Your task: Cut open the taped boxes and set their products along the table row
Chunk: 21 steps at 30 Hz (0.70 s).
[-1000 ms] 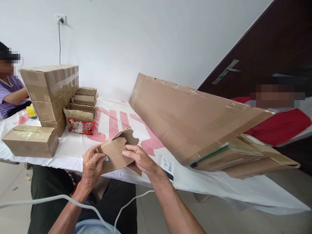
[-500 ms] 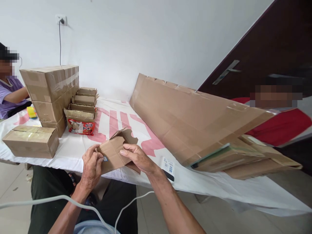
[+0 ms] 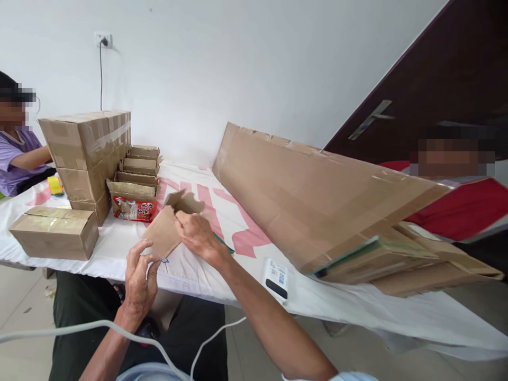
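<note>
A small folded cardboard box (image 3: 166,230) with its flap up is held out over the white table cloth (image 3: 119,241). My right hand (image 3: 196,235) grips its right side, fingers closed on the card. My left hand (image 3: 139,278) sits just below the box's near corner with fingers curled loosely apart, off the card; a small blue bit shows at that corner. Beyond the box lies a red snack packet (image 3: 133,209) in front of a row of small open cartons (image 3: 137,172).
Taped cartons are stacked (image 3: 87,153) at the left, one closed carton (image 3: 55,233) in front. A large flattened cardboard sheet (image 3: 317,190) leans across the right over flat packs (image 3: 377,254). A white device (image 3: 277,278) lies near the edge. Other people sit at far left and right.
My right hand has carried the small box away from me toward the snack packet. My left hand has let go of it and stayed near the table edge.
</note>
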Tool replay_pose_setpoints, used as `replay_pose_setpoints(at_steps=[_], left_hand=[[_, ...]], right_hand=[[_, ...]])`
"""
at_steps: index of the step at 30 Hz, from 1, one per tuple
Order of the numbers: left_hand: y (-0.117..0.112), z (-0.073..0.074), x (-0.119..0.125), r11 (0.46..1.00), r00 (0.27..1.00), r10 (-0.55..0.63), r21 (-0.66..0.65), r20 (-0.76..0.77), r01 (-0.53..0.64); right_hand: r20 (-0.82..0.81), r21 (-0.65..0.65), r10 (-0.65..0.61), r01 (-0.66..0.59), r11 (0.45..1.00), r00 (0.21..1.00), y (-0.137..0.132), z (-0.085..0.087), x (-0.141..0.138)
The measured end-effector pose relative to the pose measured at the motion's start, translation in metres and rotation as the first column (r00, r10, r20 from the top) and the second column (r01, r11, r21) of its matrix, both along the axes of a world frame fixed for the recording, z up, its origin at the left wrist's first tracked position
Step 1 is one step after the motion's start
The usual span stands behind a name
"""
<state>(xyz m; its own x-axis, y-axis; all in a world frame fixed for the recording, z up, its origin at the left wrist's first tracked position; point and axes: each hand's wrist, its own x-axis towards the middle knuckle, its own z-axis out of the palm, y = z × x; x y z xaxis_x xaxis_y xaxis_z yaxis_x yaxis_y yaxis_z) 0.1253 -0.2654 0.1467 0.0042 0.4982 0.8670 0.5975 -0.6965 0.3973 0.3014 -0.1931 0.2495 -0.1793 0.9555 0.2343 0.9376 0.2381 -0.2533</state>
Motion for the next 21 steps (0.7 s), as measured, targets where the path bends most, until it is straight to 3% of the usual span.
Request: replay_pose_setpoints(at_steps=[4,7,10,12,13,14,16,17,21], left_hand=[[-0.001,0.003,-0.002,0.998,1.0,-0.002,0.065,0.018,0.001],[-0.003,0.004,-0.005,0.995,1.0,-0.003,0.097,0.02,0.001],[-0.006,0.005,-0.007,0.993,1.0,-0.006,0.122,0.012,0.004],[-0.009,0.006,-0.008,0.988,1.0,-0.024,0.154,-0.007,0.025],[-0.01,0.007,-0.007,0.985,0.999,-0.034,0.17,-0.021,0.037],[-0.011,0.008,-0.007,0.981,0.998,-0.044,0.186,-0.039,0.051],[-0.012,0.01,-0.007,0.975,0.995,-0.061,0.211,-0.075,0.076],[-0.013,0.011,-0.007,0.971,0.993,-0.07,0.222,-0.092,0.089],[-0.015,0.015,-0.011,0.957,0.985,-0.1,0.258,-0.143,0.135]], right_hand=[[0.029,-0.062,0.119,-0.117,0.991,0.992,0.014,-0.019,-0.024],[-0.072,0.043,0.22,-0.217,0.975,0.973,0.006,-0.033,-0.025],[-0.372,0.15,0.259,-0.217,0.965,0.892,-0.018,-0.041,-0.017],[-0.638,-0.041,0.211,-0.306,0.951,0.74,-0.035,-0.045,-0.012],[-0.745,-0.178,0.144,-0.403,0.898,0.651,-0.042,-0.047,-0.009],[-0.822,-0.29,0.063,-0.511,0.81,0.566,-0.048,-0.049,-0.007],[-0.897,-0.386,-0.088,-0.667,0.637,0.434,-0.057,-0.051,-0.005],[-0.912,-0.39,-0.141,-0.706,0.59,0.386,-0.059,-0.052,-0.005],[-0.932,-0.36,-0.244,-0.757,0.545,0.267,-0.067,-0.046,-0.006]])
